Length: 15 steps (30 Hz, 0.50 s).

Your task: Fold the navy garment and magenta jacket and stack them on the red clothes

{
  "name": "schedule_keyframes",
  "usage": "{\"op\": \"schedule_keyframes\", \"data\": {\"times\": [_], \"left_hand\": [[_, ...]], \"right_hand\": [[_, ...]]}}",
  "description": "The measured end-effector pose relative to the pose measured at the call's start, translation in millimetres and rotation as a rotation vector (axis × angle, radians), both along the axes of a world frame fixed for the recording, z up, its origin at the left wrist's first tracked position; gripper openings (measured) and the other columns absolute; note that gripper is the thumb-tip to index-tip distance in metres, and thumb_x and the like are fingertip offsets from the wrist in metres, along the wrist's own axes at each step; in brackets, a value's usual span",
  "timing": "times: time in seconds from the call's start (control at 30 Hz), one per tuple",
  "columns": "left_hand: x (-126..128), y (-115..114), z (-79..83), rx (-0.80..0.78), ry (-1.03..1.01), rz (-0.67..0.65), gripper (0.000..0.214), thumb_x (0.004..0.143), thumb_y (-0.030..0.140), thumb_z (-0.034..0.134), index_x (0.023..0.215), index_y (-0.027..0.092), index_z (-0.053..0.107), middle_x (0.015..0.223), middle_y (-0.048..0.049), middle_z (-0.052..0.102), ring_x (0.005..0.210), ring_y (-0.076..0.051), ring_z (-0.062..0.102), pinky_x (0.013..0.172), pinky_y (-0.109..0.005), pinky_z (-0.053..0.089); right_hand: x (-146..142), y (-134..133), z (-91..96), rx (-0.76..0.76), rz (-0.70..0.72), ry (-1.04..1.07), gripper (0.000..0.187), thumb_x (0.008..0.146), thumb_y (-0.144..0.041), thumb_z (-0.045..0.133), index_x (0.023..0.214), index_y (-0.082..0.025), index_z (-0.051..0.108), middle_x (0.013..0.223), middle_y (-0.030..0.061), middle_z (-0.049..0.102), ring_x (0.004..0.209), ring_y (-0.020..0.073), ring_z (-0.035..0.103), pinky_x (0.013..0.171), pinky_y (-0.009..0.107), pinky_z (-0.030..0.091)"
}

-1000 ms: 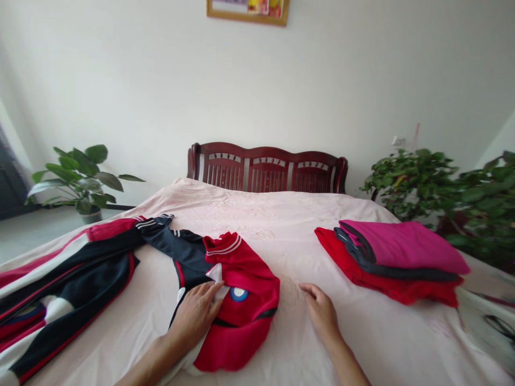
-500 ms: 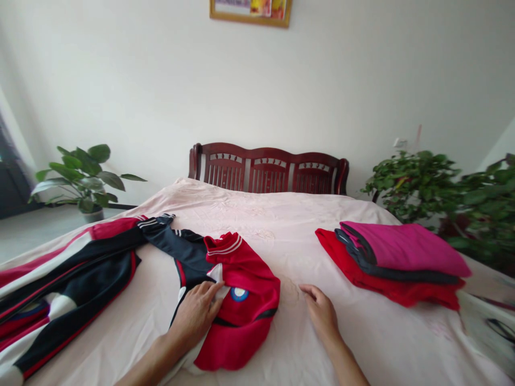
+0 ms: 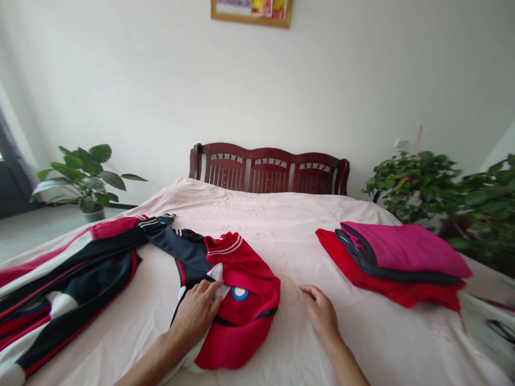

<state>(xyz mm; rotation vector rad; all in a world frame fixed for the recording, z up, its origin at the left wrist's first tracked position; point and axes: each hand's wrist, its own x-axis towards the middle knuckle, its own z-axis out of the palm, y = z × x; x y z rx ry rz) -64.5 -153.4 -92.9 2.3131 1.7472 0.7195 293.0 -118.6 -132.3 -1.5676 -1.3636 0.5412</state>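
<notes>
A red, navy and white track jacket (image 3: 253, 338) lies partly folded over on the bed, with a round blue-and-white badge on its red front. My left hand (image 3: 198, 308) rests on its near left part, thumb and fingers closed on the fabric. The navy sleeve reaches out to the far left. Right of the jacket, apart from it, my right hand (image 3: 322, 311) hovers low over the pink sheet (image 3: 298, 343). Its thumb and forefinger are pressed together and the other fingers curl in, with nothing visible in them.
Matching track trousers (image 3: 80, 284) in navy, red and white spread at the left. A stack of folded clothes (image 3: 406, 252), magenta on top, sits to the right. Beyond the bed stand a dark wooden headboard (image 3: 269, 166) and potted plants (image 3: 90, 177) on both sides.
</notes>
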Motion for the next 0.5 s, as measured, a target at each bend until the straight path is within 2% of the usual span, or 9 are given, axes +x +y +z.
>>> {"op": "schedule_keyframes", "data": {"times": [0.17, 0.3, 0.4, 0.5], "left_hand": [[1.3, -1.9, 3.1, 0.008, 0.012, 0.026, 0.041, 0.099, 0.035, 0.036, 0.133, 0.023, 0.056, 0.105, -0.0089, 0.062, 0.098, -0.025, 0.061, 0.091, -0.039, 0.045], [2.5, -3.6, 3.6, 0.039, 0.035, 0.042, 0.04, 0.099, 0.034, 0.036, 0.13, 0.023, 0.058, 0.103, -0.0081, 0.061, 0.098, -0.025, 0.06, 0.09, -0.039, 0.044], [1.9, -3.6, 2.3, 0.067, 0.031, 0.049, 0.037, 0.098, 0.034, 0.037, 0.125, 0.024, 0.061, 0.1, -0.0071, 0.062, 0.095, -0.024, 0.061, 0.088, -0.039, 0.045], [0.4, -4.3, 1.8, 0.095, 0.007, 0.035, 0.034, 0.098, 0.035, 0.039, 0.118, 0.025, 0.064, 0.096, -0.0059, 0.062, 0.092, -0.023, 0.062, 0.085, -0.037, 0.046]], "right_hand": [[-1.2, 1.0, 0.2, 0.009, -0.008, -0.01, 0.036, 0.071, -0.036, 0.047, 0.092, -0.021, 0.073, 0.101, 0.0078, 0.075, 0.101, 0.0279, 0.068, 0.095, 0.042, 0.05], [-8.6, -4.0, 5.2, 0.103, 0.023, -0.051, 0.033, 0.078, -0.036, 0.047, 0.093, -0.02, 0.071, 0.097, 0.0087, 0.075, 0.094, 0.0253, 0.069, 0.088, 0.038, 0.054], [-21.6, -14.0, 13.3, 0.257, 0.138, -0.205, 0.028, 0.085, -0.03, 0.046, 0.095, -0.022, 0.071, 0.099, 0.008, 0.074, 0.094, 0.0226, 0.069, 0.087, 0.035, 0.055], [-40.9, -27.5, 26.1, 0.41, 0.322, -0.419, 0.029, 0.088, -0.021, 0.047, 0.104, -0.024, 0.071, 0.104, 0.0066, 0.073, 0.101, 0.0209, 0.067, 0.092, 0.035, 0.053]]}}
